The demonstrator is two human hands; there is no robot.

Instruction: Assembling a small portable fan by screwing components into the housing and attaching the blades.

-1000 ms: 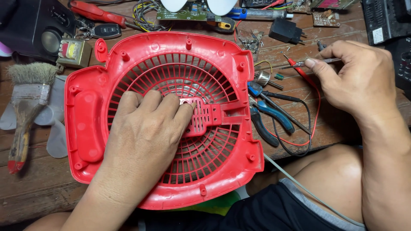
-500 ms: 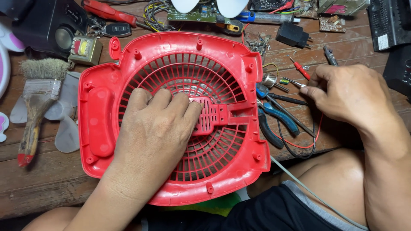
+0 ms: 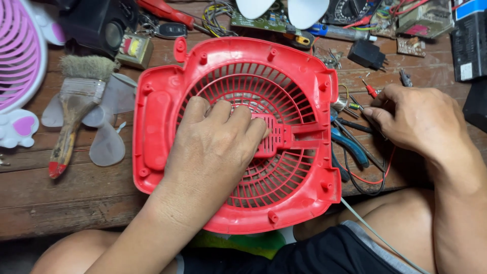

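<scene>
A red plastic fan grille housing lies face down on the wooden bench. My left hand rests flat inside it, palm down, fingers spread over the ribs and touching the central motor mount. My right hand is to the right of the housing, over a pile of tools. Its thumb and fingers pinch a thin dark tool or probe; what exactly it is stays unclear. Blue-handled pliers and red and black wires lie just under that hand.
An old paintbrush and a clear fan blade lie at left, beside a pink and white fan grille. Circuit boards, a black adapter, a red-handled tool and a small transformer crowd the back. My knees are below the bench edge.
The view has shifted so everything sits further right in frame. My right hand has drawn back from the far tools and closed down over the pile beside the housing. The left hand stays put.
</scene>
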